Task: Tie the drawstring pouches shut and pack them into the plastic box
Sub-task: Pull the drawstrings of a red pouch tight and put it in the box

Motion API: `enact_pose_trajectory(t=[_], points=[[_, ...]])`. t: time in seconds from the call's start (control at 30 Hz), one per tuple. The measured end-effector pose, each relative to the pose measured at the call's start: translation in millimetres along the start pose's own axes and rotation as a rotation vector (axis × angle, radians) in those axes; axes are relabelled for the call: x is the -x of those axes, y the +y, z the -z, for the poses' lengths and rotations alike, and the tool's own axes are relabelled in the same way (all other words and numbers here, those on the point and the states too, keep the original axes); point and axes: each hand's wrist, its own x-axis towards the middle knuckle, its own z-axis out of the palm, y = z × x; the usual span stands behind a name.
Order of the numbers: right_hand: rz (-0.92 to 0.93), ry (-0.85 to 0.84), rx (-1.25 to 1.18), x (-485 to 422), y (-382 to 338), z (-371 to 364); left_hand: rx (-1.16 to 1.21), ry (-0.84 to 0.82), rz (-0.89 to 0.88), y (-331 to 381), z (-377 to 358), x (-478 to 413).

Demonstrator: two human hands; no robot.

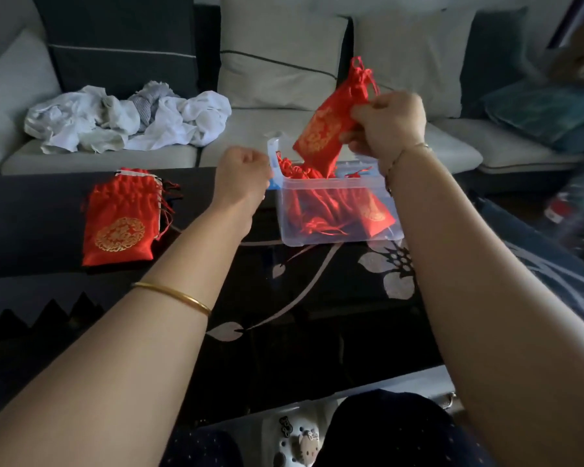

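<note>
above the plastic box (289,229) on the dark table (31,214), the right hand (388,126) pinches a red pouch (321,133) by its neck. the left hand (243,173) is clenched, nothing seen in it. more pouches (120,224) lie left; their gold emblem is unreadable.

Red pouch (321,129) in right hand (386,124) above clear plastic box (317,239)

A gold bangle (172,293) left, thin bracelet (398,156) right, dark dotted trousers (385,429).
</note>
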Motion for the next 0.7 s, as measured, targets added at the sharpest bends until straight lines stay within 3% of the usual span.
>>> enact_pose_trajectory(t=[0.1, 0.23, 0.37, 0.57, 0.7], points=[[0.099, 0.111, 0.37, -36.2, 7.2, -4.6, 0.004, 0.018, 0.016, -3.5, -8.0, -6.2], [0.188, -0.082, 0.78, -42.5, 23.4, -9.2, 0.036, 0.028, 0.057, -16.6, -10.5, -8.4], [0.277, -0.173, 0.861, -39.2, 28.4, -8.3, 0.012, 0.048, 0.069, -24.6, -6.3, -10.9], [0.253, -0.383, 0.973, -25.2, 41.4, -23.9, 0.007, 0.011, 0.084, -29.0, -8.0, -8.8], [0.21, -0.281, 0.898, -10.1, 41.9, -29.7, -0.004, 0.029, 0.095, -34.5, -0.2, -10.4]])
